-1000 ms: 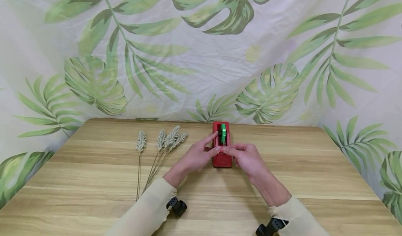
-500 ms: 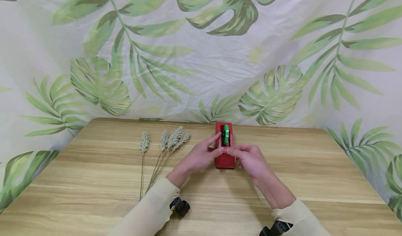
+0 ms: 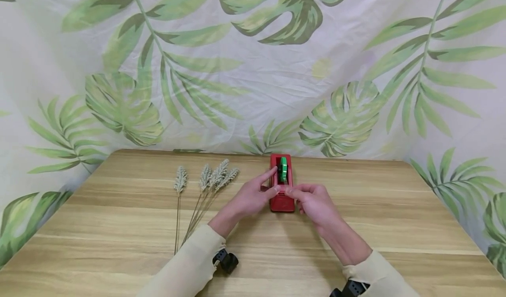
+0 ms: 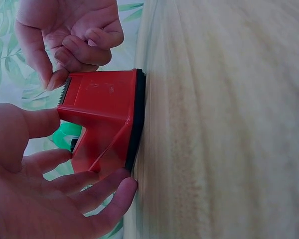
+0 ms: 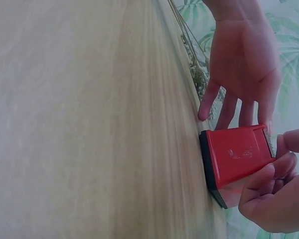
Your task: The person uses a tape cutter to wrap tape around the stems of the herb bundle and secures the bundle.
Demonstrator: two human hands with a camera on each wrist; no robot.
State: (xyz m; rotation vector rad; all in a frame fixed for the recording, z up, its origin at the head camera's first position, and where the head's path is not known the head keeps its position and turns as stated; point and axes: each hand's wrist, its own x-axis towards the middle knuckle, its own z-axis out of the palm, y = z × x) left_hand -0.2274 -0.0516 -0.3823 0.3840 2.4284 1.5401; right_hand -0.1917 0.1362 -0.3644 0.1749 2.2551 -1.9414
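"Since the left hand [image 3: 252,196] and the right hand [image 3: 315,200] meet at the red tape dispenser [image 3: 282,198], how does it lie against their fingers?"

"Between them. On the left, the thumb tip touches one corner of the serrated cutter [image 4: 64,91], while the other fingers, spread and fairly straight, lie along the dispenser's left side, the index reaching up beside the green tape roll [image 3: 283,169]."

"And the right?"

"Thumb and index finger pinch at the cutter's opposite corner, the remaining fingers curled in. Whether a bit of tape sits between the tips is too small to tell."

"Which way does it point?"

"Cutter end toward the person, roll at the far end. Its long axis runs almost straight away from the person, and it sits upright on its dark base [image 4: 138,117]."

"Where on the wooden tabletop [image 3: 118,218]?"

"Near the back edge, a little right of the middle. Off to its left, well apart, lie pale-headed stalks [image 3: 216,176], heads toward that edge: one on its own, the others bunched."
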